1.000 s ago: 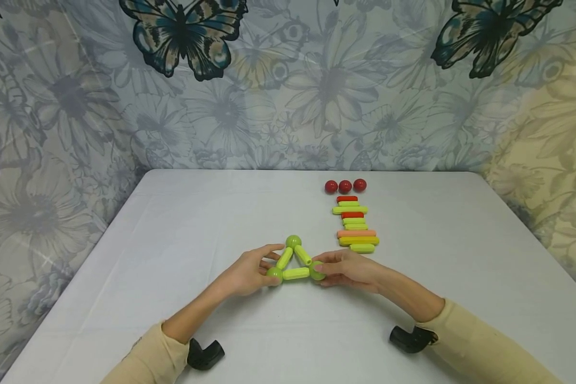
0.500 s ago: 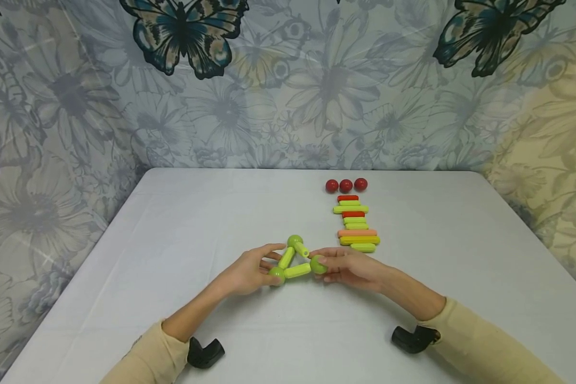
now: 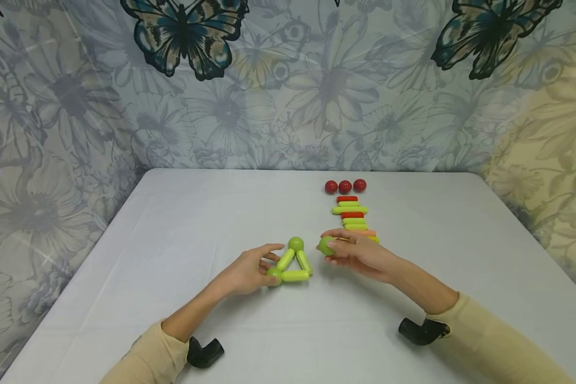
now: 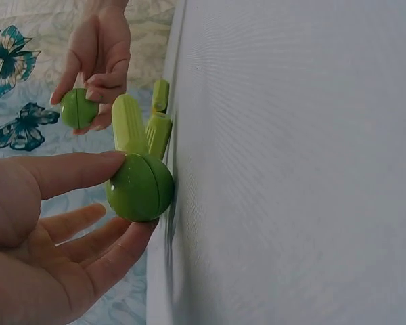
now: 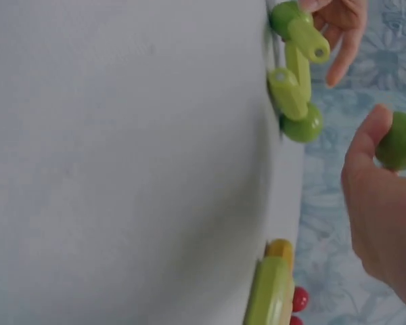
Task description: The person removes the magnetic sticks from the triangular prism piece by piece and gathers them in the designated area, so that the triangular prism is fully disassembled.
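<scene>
My left hand (image 3: 246, 271) pinches a green ball (image 4: 139, 188) between thumb and fingers, at the near left corner of a triangle of green rods. From that ball one rod (image 3: 295, 276) runs right and another runs up to a second green ball (image 3: 295, 244). A third rod (image 3: 304, 262) slopes down from the upper ball, and its end lies by the right rod's end with no ball there. Right of the triangle and apart from it, my right hand (image 3: 365, 257) holds a loose green ball (image 3: 326, 246) raised above the table.
Behind my right hand a column of red, green, orange and yellow rods (image 3: 354, 221) lies on the white table (image 3: 197, 213). Three red balls (image 3: 345, 186) sit beyond it near the back edge. A patterned wall (image 3: 288, 117) rises behind.
My right hand has pulled the green ball off the triangle's right corner and moved it up and right. The rods there now end bare. My left hand has stayed on its corner ball.
</scene>
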Demonstrator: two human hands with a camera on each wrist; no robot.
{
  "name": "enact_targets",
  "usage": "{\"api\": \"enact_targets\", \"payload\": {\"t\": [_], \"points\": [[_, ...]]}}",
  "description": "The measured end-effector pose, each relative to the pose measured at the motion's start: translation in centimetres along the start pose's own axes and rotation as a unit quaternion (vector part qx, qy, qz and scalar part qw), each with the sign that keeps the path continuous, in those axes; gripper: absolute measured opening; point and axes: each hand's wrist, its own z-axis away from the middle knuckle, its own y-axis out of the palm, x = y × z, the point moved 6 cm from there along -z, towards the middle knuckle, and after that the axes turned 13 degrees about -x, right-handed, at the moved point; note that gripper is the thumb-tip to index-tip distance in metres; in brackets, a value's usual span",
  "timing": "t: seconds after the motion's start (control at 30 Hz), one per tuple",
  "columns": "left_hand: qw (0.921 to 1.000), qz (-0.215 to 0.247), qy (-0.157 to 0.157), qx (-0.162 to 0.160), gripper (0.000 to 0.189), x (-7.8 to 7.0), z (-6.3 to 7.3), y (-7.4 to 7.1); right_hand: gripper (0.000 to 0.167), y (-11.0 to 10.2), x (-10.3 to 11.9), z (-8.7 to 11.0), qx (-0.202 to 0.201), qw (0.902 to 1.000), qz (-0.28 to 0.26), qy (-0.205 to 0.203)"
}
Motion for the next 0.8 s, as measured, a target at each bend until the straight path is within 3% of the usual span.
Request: {"api": "enact_targets", "payload": {"t": [0.2,0.33,0.47,0.8], "points": [[0.9998,-0.014,-0.004,-0.009,0.070,0.1,-0.1,-0.1,0.054,-2.3,1.2,-0.6,-0.071,0.9971,0.022,-0.018],[0.9988,-0.039,-0.008,-0.030,0.070,0.1,-0.2,-0.4,0.052,-3.3,1.8,-0.8,-0.088,0.9957,0.026,-0.013],[0.9978,-0.053,-0.007,-0.040,0.071,0.2,-0.2,-0.5,0.061,-4.0,2.5,-1.1,-0.104,0.9943,0.021,-0.004],[0.9975,-0.052,-0.010,-0.047,0.074,0.2,-0.1,-0.4,0.070,-7.5,3.4,-2.1,-0.167,0.9856,-0.023,0.014]]}}
